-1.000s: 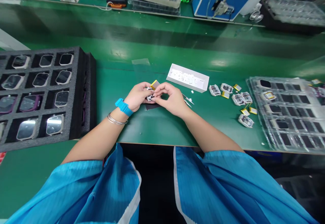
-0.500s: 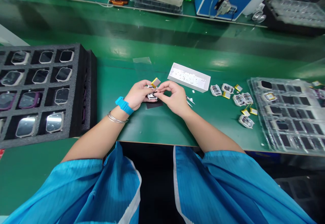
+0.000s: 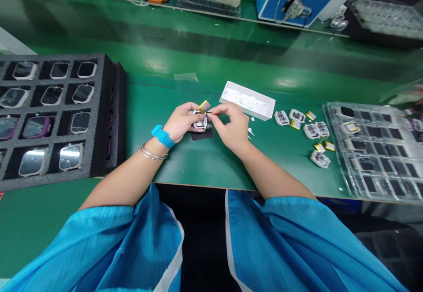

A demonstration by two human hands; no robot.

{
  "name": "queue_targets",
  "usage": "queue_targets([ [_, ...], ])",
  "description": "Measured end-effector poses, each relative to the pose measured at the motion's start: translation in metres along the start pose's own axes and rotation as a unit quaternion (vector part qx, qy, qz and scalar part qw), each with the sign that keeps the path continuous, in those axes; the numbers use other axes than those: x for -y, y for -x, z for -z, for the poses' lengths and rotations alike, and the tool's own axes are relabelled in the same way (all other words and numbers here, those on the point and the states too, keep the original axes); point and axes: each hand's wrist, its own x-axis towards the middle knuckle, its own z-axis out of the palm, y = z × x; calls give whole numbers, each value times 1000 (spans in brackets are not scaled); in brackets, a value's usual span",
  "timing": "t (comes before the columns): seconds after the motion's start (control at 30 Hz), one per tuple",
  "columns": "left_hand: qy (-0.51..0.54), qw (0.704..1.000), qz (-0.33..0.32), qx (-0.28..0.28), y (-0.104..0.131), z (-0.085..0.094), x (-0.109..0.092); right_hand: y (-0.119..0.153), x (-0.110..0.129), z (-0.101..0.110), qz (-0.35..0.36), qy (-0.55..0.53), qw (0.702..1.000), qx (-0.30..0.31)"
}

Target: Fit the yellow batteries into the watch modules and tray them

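Observation:
My left hand (image 3: 180, 122) grips an open white watch case (image 3: 200, 123) whose inner parts show between thumb and fingers. From the case's upper edge a yellow-edged battery (image 3: 204, 106) sticks up. The fingers of my right hand (image 3: 233, 126) are pinched together at the case's upper right corner, on a small dark thing too tiny to name. Beneath the case, a black sheet (image 3: 202, 135) lies on the green bench (image 3: 188, 164). A white box (image 3: 244, 99) with small bits in it lies behind my right hand.
To the left stands a black foam tray (image 3: 107, 106) of watches. Several open watch cases (image 3: 281, 117) and batteries (image 3: 295, 125) lie on the right, beside stacked clear plastic trays (image 3: 357, 181). Along the back runs a shelf with a blue box (image 3: 264, 1).
My right hand's fingertips have drawn slightly up and right from the middle of the watch case, uncovering more of its inside. My left hand keeps its hold.

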Motion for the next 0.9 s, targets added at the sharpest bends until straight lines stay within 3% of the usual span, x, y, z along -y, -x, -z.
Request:
queue_targets([
  [0.13,-8,1000,6,-3,1,-2,-2,-4,-5,0,-109,-167,977,74],
  [0.23,-6,1000,9,-3,1,-2,-3,-5,-8,-2,-150,-230,955,116],
  [0.47,0,1000,7,2,2,-1,-1,-5,-4,-2,-159,-193,961,117],
  [0.9,5,1000,12,-3,1,-2,-1,1,5,-1,-65,-41,991,107],
])
